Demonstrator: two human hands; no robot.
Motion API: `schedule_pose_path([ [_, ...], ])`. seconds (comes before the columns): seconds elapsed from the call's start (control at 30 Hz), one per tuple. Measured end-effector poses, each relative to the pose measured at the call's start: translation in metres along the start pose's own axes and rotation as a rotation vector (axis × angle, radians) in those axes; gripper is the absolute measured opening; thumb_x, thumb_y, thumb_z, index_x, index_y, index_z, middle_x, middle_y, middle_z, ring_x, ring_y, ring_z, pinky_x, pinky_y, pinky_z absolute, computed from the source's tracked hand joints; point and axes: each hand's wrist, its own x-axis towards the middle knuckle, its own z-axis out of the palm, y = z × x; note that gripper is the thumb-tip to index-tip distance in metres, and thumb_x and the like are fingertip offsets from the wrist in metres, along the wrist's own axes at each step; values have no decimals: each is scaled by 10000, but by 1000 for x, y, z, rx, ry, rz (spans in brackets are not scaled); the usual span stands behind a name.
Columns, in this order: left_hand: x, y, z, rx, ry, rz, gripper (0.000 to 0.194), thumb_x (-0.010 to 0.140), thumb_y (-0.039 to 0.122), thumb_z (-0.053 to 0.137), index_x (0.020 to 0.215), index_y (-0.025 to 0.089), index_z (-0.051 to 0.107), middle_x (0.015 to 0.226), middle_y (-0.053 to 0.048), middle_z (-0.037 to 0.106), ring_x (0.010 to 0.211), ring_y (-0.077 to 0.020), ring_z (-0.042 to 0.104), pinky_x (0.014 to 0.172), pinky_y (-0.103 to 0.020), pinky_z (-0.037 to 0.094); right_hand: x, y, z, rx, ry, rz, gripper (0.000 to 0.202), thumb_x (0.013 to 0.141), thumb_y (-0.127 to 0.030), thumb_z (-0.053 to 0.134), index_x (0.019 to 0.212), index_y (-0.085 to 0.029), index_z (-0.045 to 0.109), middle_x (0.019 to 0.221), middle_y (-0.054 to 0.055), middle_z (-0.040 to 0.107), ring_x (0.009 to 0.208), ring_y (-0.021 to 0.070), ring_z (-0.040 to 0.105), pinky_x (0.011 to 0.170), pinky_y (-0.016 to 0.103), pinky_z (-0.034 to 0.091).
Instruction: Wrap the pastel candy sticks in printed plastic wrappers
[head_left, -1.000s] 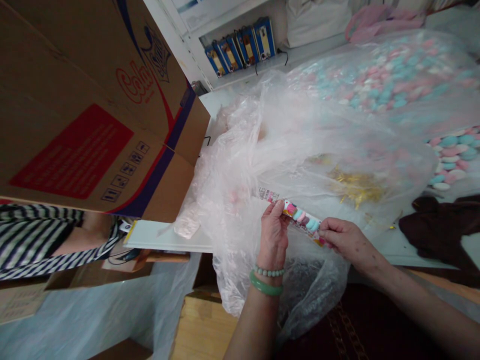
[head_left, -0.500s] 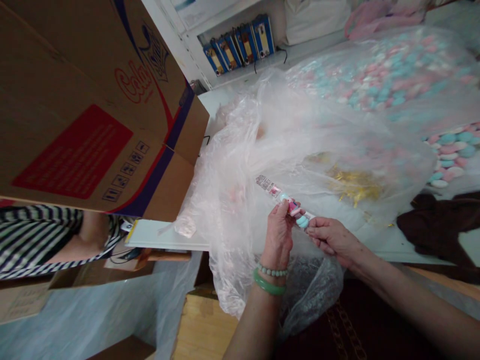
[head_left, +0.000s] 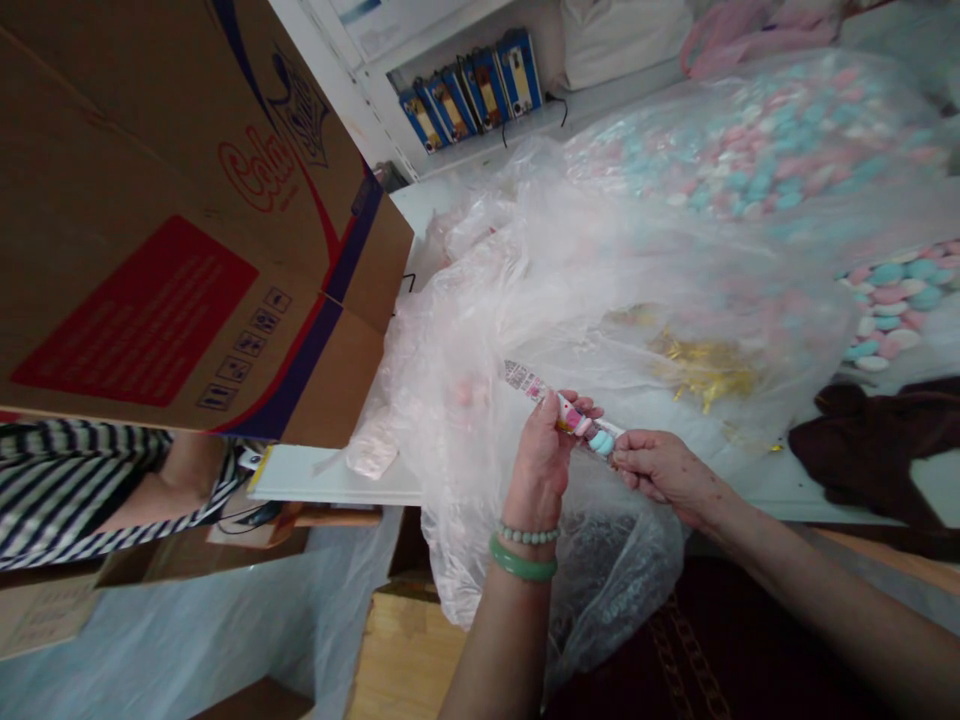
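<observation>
A narrow clear candy packet (head_left: pixel 601 441) with printed pink labelling and blue and pink candies inside slants between my two hands. My left hand (head_left: pixel 546 440), with green bracelets at the wrist, is closed around its middle, thumb on top. The lower right end is pinched by the fingertips of my right hand (head_left: pixel 656 468). Beneath them spreads a large crumpled clear plastic bag (head_left: pixel 465 330). Gold twist ties (head_left: pixel 705 365) lie under or in the plastic, just beyond my right hand.
A big cardboard box (head_left: pixel 315 260) stands at the left of the white table (head_left: pixel 337 474). Pink, blue and white candies (head_left: pixel 892 300) fill the right side, partly bagged. Brown cloth (head_left: pixel 862 445) lies at the right edge. Another person's striped sleeve (head_left: pixel 82 480) shows at lower left.
My left hand has slid a little toward the packet's upper end and to the left. My right hand keeps its pinch on the lower end. The view has shifted slightly.
</observation>
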Motion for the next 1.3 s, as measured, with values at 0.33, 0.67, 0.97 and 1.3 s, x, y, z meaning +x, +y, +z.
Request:
schedule_pose_path([
  [0.33, -1, -16, 3, -59, 31, -12, 318, 890, 440, 444, 821, 151, 560, 871, -85, 650, 793, -234, 670, 788, -395, 476, -3, 7, 6, -712, 247, -506, 201, 809, -262, 449, 624, -205, 504, 587, -8, 498, 578, 131, 448, 560, 256, 290],
  [0.67, -2, -7, -8, -124, -76, -97, 257, 810, 408, 600, 931, 182, 574, 815, -50, 651, 796, -238, 671, 822, -410, 471, 2, 3, -3, 274, -171, 71, 244, 706, -343, 648, 691, -176, 471, 550, -62, 531, 290, -1, 236, 320, 186, 73],
  [0.97, -3, -7, -6, -69, -77, -14, 263, 767, 416, 643, 769, 164, 566, 800, -54, 655, 792, -221, 656, 808, -380, 469, 10, 8, -9, 504, -287, 187, 185, 681, -225, 646, 754, -171, 485, 490, -96, 472, 295, -12, 179, 305, 137, 116],
  [1.3, -6, -20, -2, -88, -139, -111, 343, 788, 505, 598, 782, 164, 566, 891, -63, 631, 829, -240, 659, 793, -402, 481, 4, 1, 14, 136, 12, -118, 220, 726, -345, 582, 621, -187, 471, 487, -58, 489, 349, 38, 285, 346, 193, 142],
])
